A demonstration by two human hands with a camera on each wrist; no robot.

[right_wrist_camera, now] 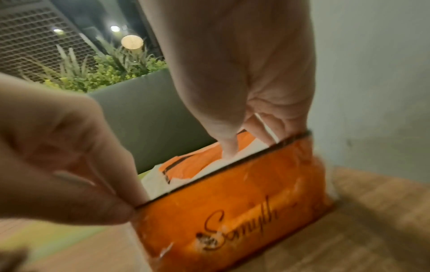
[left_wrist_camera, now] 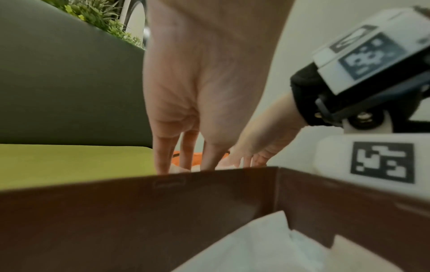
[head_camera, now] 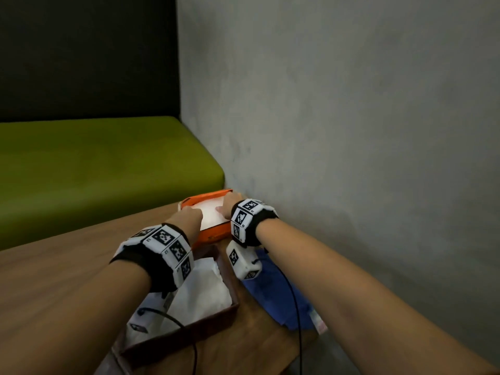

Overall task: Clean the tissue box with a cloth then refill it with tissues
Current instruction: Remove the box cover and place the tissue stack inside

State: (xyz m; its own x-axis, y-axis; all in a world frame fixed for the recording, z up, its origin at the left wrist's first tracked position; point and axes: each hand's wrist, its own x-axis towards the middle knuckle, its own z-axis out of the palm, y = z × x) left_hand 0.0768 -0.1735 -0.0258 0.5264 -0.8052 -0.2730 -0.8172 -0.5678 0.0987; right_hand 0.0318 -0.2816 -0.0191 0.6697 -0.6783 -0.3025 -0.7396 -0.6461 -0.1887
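Note:
An orange plastic tissue pack (head_camera: 213, 234) (right_wrist_camera: 232, 211) stands at the table's far end by the wall, its top torn open on a white tissue stack (head_camera: 211, 213) (right_wrist_camera: 160, 184). My left hand (head_camera: 195, 212) (right_wrist_camera: 130, 204) pinches the pack's near left rim. My right hand (head_camera: 226, 204) (right_wrist_camera: 244, 139) reaches into the pack's right end, thumb on the tissues and fingers down beside them. Closer to me sits the brown tissue box (head_camera: 189, 337) (left_wrist_camera: 139, 211), open, with white tissues (head_camera: 201, 293) (left_wrist_camera: 256, 244) inside. The blue cloth (head_camera: 273, 299) lies to its right.
The wooden table (head_camera: 67, 258) ends just past the orange pack. A grey wall (head_camera: 351, 131) runs close along the right side. A green bench seat (head_camera: 94, 163) lies beyond the table on the left. Camera cables hang from both wrists over the box and cloth.

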